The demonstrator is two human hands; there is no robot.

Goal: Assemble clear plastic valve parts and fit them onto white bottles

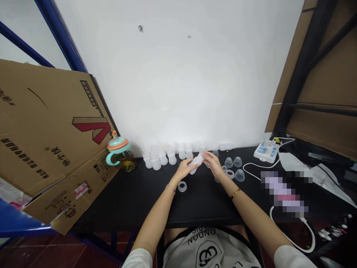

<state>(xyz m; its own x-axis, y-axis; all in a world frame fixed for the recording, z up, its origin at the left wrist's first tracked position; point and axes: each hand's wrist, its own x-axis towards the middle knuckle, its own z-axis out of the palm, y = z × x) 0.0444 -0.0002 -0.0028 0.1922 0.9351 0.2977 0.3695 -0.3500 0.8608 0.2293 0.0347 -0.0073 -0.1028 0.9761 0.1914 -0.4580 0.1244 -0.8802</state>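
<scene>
Both hands meet over the black table [139,201] around one small white plastic bottle [197,160], held on its side. My left hand [184,168] grips the bottle's lower end. My right hand [213,163] is closed on its upper end, fingers pinched at the neck. A clear plastic ring [182,186] lies on the table just below my left hand. Clear dome caps [233,162] and another ring [230,174] sit to the right of my right hand.
A row of several white bottles [163,156] stands along the white wall. A teal and orange sippy cup [120,153] is at the left beside a large cardboard box [50,141]. A white device [267,150] with a cable lies at the right.
</scene>
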